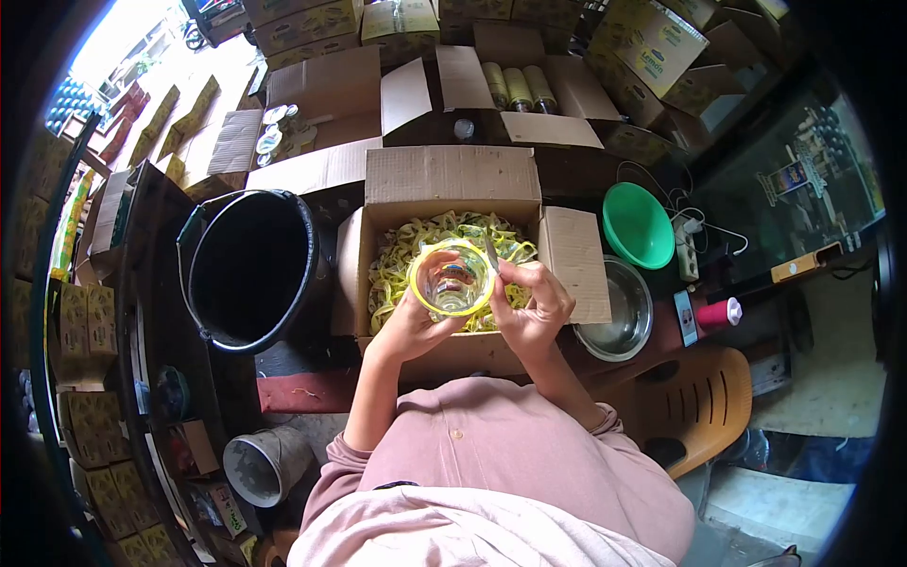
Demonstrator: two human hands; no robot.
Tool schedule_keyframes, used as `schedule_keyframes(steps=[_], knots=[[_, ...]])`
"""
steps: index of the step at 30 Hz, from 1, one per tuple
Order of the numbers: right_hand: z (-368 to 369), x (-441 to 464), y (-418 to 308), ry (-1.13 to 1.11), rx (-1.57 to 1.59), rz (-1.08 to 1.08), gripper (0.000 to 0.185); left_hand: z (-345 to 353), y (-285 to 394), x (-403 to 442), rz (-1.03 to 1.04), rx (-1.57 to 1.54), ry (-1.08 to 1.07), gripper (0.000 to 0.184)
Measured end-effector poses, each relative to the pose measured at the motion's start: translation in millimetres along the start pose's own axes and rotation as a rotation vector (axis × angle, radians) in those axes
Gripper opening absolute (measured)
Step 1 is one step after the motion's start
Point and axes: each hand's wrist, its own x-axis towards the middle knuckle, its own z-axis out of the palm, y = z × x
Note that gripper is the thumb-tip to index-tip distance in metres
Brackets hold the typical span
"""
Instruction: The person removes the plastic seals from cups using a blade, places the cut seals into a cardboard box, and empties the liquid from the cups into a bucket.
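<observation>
My left hand [414,326] is wrapped around a clear plastic cup [453,288] with a bright yellow rim, its mouth tilted up toward me. Printing shows through the cup's clear wall. Pinched between the thumb and fingers of my right hand [534,307] is a thin, dark knife-like blade [491,253], right at the cup's right rim. Its handle is hidden in the fingers. Under both hands stands an open cardboard box [452,178], filled with tangled yellow and clear plastic strips [392,269].
Left of the box stands a black bucket [307,269]. A green basin [639,225], a clear bowl [647,326], a phone [685,317] and a pink spool [720,313] are on the right. Behind, open cartons hold cup stacks [519,91]. An orange chair [727,397] stands lower right.
</observation>
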Motion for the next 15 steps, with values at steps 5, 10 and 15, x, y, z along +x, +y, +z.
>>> schedule_keyframes(steps=[5,10,15], knots=[[-1.7,-0.8,-2.5,0.011,0.015,0.0,0.018,3.0,-2.2,0.1,-0.031,-0.129,0.049,0.066],[-4.3,-4.8,0.4,-0.002,0.019,0.032,0.02,0.7,-2.3,1.0,-0.038,-0.071,-0.055,0.067],[-6.8,-4.6,-1.4,-0.019,0.062,0.075,0.021,2.0,-0.2,1.1,-0.06,-0.148,-0.035,0.067]])
